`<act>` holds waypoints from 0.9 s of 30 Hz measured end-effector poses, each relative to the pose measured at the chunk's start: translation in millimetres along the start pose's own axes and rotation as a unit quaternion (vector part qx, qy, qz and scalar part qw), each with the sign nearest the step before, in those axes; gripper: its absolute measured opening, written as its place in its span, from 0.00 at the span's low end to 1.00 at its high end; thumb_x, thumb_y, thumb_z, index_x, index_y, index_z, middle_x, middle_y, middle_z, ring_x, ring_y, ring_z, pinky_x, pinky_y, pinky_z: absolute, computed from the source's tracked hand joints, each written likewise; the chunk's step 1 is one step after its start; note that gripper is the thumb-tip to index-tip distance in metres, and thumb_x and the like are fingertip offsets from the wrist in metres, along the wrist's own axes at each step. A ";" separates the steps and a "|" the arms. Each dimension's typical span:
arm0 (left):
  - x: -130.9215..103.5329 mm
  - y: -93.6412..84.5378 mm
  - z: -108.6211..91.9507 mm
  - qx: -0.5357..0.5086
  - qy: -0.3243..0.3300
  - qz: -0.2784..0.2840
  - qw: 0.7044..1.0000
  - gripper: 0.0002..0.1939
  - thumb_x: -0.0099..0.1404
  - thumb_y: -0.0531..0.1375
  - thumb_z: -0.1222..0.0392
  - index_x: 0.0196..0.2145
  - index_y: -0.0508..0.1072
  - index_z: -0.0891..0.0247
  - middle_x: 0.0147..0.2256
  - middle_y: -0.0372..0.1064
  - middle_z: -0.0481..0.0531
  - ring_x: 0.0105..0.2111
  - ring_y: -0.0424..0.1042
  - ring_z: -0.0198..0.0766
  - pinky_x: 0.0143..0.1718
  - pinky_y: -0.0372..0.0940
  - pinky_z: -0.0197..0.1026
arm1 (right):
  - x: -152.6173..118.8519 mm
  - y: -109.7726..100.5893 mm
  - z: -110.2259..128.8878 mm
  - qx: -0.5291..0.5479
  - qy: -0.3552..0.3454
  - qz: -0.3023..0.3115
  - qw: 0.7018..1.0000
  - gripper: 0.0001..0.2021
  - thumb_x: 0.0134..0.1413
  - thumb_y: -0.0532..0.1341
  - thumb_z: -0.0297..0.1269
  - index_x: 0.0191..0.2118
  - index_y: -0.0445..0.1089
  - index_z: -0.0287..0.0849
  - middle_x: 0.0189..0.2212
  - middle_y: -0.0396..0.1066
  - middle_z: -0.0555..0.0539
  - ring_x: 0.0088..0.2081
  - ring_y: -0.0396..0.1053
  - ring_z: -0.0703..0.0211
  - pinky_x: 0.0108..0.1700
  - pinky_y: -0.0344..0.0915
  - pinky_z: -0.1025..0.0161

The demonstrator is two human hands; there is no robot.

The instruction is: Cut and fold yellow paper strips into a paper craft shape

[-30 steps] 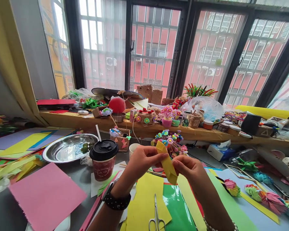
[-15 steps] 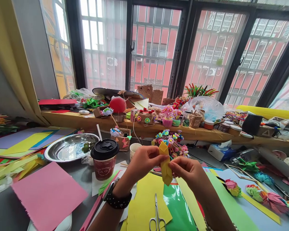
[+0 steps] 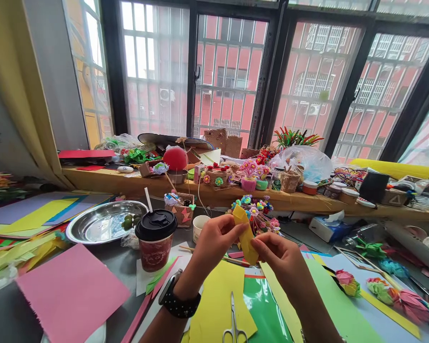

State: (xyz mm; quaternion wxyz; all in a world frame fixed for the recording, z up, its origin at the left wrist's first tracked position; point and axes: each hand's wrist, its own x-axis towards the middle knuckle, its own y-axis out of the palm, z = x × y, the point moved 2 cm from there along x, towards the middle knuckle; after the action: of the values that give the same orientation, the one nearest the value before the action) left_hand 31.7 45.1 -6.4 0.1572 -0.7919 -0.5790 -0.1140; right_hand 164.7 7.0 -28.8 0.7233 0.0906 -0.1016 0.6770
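A folded strip of yellow paper (image 3: 249,245) is held up between my two hands, tilted with its top leaning left. My left hand (image 3: 218,239) pinches its upper part between thumb and fingers. Lower down, the thumb and fingers of my right hand (image 3: 279,251) grip the right edge. Beneath the hands lie yellow sheets (image 3: 214,290), with silver scissors (image 3: 233,320) on them, beside a glossy green sheet (image 3: 266,305).
A lidded cup (image 3: 156,240) with a straw stands left of my left hand, near a metal tray (image 3: 93,221) and a pink sheet (image 3: 73,290). Paper flowers (image 3: 346,282) lie at right. A crowded wooden sill (image 3: 214,188) runs behind.
The yellow folded paper has tilted further, its top to the left and its lower end up and to the right. Both hands still hold it.
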 end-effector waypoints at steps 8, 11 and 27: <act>-1.1 3.2 -0.7 -0.058 -0.085 0.048 0.993 0.11 0.47 0.62 0.56 0.20 0.70 0.68 0.19 0.62 0.44 0.21 0.60 0.28 0.23 0.55 0.31 | 0.1 -7.5 3.5 -0.037 -0.019 -0.017 0.999 0.14 0.40 0.61 0.47 0.24 0.69 0.38 0.19 0.68 0.49 0.23 0.65 0.62 0.25 0.62 0.67; -0.7 3.9 1.7 -0.076 -0.113 0.052 0.989 0.12 0.45 0.63 0.55 0.20 0.71 0.69 0.18 0.64 0.45 0.20 0.61 0.29 0.24 0.56 0.32 | 2.0 -10.3 3.4 -0.014 -0.015 0.000 1.000 0.14 0.40 0.62 0.46 0.22 0.69 0.38 0.17 0.66 0.50 0.22 0.63 0.63 0.24 0.61 0.68; -2.8 9.0 1.1 -0.075 -0.130 0.059 0.987 0.11 0.43 0.64 0.56 0.17 0.70 0.68 0.16 0.64 0.44 0.19 0.61 0.28 0.21 0.55 0.31 | 2.1 -16.0 5.0 0.006 0.030 0.038 0.999 0.11 0.37 0.65 0.41 0.21 0.70 0.38 0.16 0.64 0.53 0.22 0.60 0.67 0.25 0.59 0.70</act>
State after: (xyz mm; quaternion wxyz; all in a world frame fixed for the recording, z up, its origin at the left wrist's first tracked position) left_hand 39.4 40.6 -9.5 0.0274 -0.8423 -0.5365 -0.0441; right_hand 180.7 6.6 -23.3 0.6989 0.0709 -0.0795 0.7072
